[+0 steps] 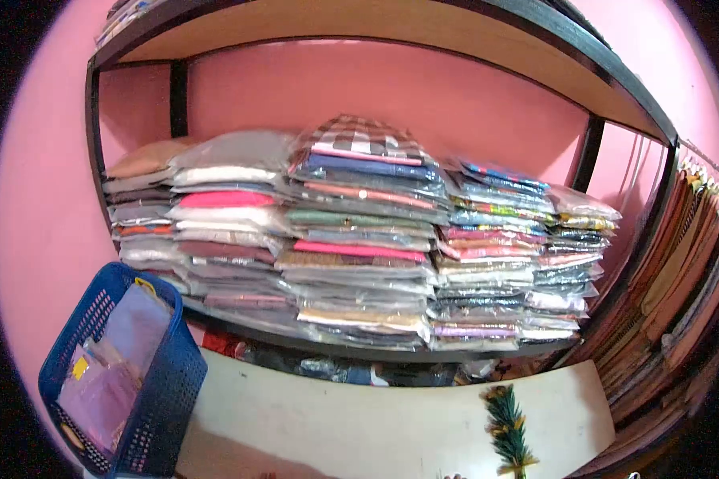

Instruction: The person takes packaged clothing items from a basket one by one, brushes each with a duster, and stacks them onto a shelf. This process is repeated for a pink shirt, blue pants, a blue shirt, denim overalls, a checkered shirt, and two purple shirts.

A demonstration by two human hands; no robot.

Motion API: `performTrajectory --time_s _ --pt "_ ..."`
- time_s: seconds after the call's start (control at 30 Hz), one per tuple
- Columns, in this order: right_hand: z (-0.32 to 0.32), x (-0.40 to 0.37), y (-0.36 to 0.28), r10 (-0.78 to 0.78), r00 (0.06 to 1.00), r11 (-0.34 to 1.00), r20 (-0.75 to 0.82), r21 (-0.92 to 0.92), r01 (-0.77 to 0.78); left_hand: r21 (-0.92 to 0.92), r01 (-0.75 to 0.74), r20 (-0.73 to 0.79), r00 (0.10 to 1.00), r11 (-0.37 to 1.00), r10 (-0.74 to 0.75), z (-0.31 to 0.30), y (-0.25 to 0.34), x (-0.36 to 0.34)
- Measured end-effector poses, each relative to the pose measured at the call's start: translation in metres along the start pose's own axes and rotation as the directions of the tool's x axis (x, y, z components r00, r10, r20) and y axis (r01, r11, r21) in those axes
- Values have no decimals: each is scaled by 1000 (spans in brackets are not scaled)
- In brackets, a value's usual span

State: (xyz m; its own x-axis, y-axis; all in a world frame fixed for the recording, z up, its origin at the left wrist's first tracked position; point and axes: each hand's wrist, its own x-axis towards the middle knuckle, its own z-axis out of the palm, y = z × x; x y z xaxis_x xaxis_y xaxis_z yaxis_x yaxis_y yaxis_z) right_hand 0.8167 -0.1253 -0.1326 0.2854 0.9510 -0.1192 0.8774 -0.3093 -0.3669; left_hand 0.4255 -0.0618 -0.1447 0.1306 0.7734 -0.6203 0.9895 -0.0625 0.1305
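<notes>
Only slivers of my hands show at the bottom edge of the head view. What looks like my left hand [269, 477] is over the near edge of the white table [351, 423], beside a shadow. My right hand [454, 477] shows just its fingertips, left of a green artificial pine sprig [506, 427] with yellowish tips. The fingers are too cut off to tell whether they hold anything. A blue perforated plastic basket [172, 375] stands at the left, with lilac folded clothes [100, 399] in plastic bags inside.
Behind the table, a dark-framed shelf [248, 319] bears several stacks of folded clothes in clear bags [359, 215]. More things lie under it. Garments on hangers [671, 295] fill the right side. A pink wall [471, 96] stands behind.
</notes>
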Motion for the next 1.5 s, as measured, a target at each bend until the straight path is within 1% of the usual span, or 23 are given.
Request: performTrajectory --time_s 0.13,0.2,0.23,0.3,0.4,0.43,0.47,0.57,0.67,0.7,0.77,0.83,1.0,1.1,1.17,1.2,1.27,1.3,1.33,1.4,1.43,1.47,1.5 --pt "37 5 27 -17 998 997 -55 -79 12 104 3 -97 995 995 7 -13 15 -29" --pt "36 1 25 -34 997 997 -74 -70 29 203 -100 -518 833 974 194 9 4 -30" --pt "33 0 23 -44 994 998 -100 -58 39 192 -90 -519 836 977 179 15 2 -29" --pt "30 -1 22 -68 990 996 -123 -62 60 105 -234 -658 712 967 244 16 1 -32" --pt "33 -3 24 -86 982 995 -166 -61 76 121 -93 -713 685 988 151 35 -3 -13" --pt "37 -3 26 -94 976 995 -197 -59 84 -35 -170 -714 694 985 95 34 -2 -13" --pt "34 -2 23 -125 973 991 -195 -66 115 -55 -153 -724 686 987 66 42 0 -11" --pt "22 -6 17 -76 986 995 -146 -71 67 -61 -54 -800 600 997 -17 55 3 3" --pt "24 -7 18 -109 974 994 -197 -50 101 -146 47 -771 621 988 -143 57 7 4" --pt "20 -7 20 -96 992 994 -87 -58 91 -166 47 -756 635 985 -157 60 6 7" --pt "18 -8 21 -99 994 994 -52 -47 97 -189 58 -729 661 980 -179 63 4 8" --pt "20 -7 22 -87 996 996 -12 5 87 -295 -5 -659 725 955 -200 59 4 5" --pt "51 10 35 -67 995 997 -77 -49 64 -347 102 -424 869 932 -253 40 8 1" --pt "68 3 14 -97 990 995 -104 8 98 -207 112 -415 889 972 -191 19 0 -4" --pt "74 -3 -14 -202 976 976 -87 68 208 -307 -129 -94 990 943 105 3 -19 13" --pt "78 -9 -34 -206 975 975 -87 67 212 -309 -128 -97 990 942 103 -15 -19 -1" --pt "83 -16 -75 -331 934 944 -133 -52 327 -311 -440 -396 866 842 306 -61 -13 -57" --pt "86 -12 -85 -318 948 948 29 23 317 -278 -531 -530 780 801 333 -77 -18 -71" --pt "95 -11 -94 -323 946 946 30 24 322 -231 -613 -651 674 756 348 -92 -25 -84" --pt "111 -11 -109 -299 951 954 -82 -54 295 -167 -637 -768 563 752 306 -134 -53 -116" --pt "112 -13 -113 -303 950 953 -77 -56 299 -101 -529 -806 540 843 242 -161 -70 -138" --pt "112 -14 -117 -281 953 958 -108 -79 274 -101 -542 -847 487 834 214 -188 -95 -156" --pt "111 -15 -120 -259 955 964 -142 -99 247 -131 -388 -913 406 912 41 -206 -120 -167"
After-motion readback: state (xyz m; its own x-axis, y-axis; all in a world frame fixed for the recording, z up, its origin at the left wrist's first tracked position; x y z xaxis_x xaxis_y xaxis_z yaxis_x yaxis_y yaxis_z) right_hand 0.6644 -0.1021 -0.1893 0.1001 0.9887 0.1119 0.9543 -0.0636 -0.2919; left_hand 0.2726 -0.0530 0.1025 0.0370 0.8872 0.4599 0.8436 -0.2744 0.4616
